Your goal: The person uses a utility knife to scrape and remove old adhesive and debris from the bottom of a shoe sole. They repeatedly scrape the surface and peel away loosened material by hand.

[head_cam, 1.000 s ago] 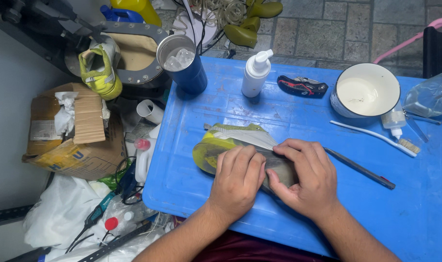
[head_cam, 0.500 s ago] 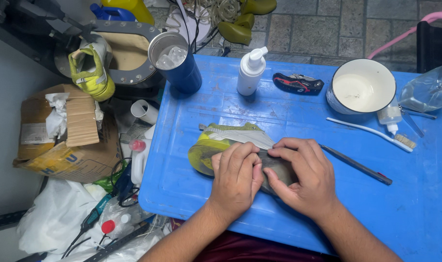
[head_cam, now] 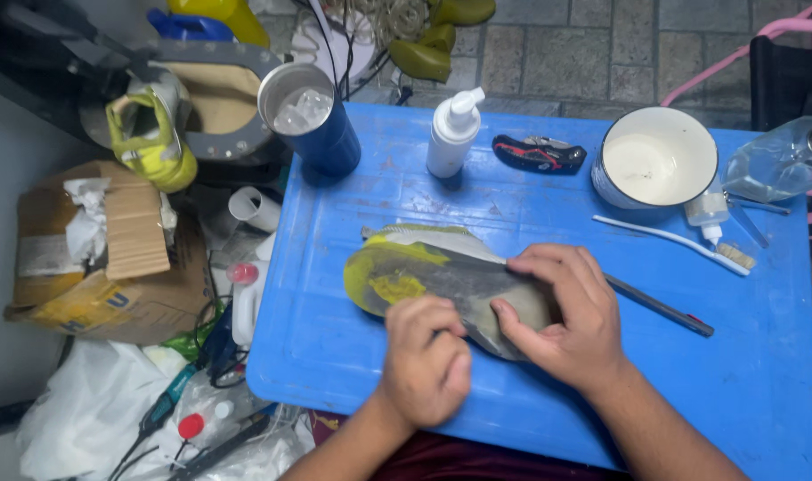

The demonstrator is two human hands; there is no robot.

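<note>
A blue table (head_cam: pixel 353 223) carries a shoe (head_cam: pixel 424 276) lying sole up near its middle. The right hand (head_cam: pixel 571 316) grips the shoe's right end, fingers curled over it. The left hand (head_cam: pixel 428 361), closed in a fist, presses on the sole's near edge. Farther off stand a white bowl (head_cam: pixel 657 160), a blue cup (head_cam: pixel 312 120) and a pump bottle (head_cam: pixel 452 134).
</note>
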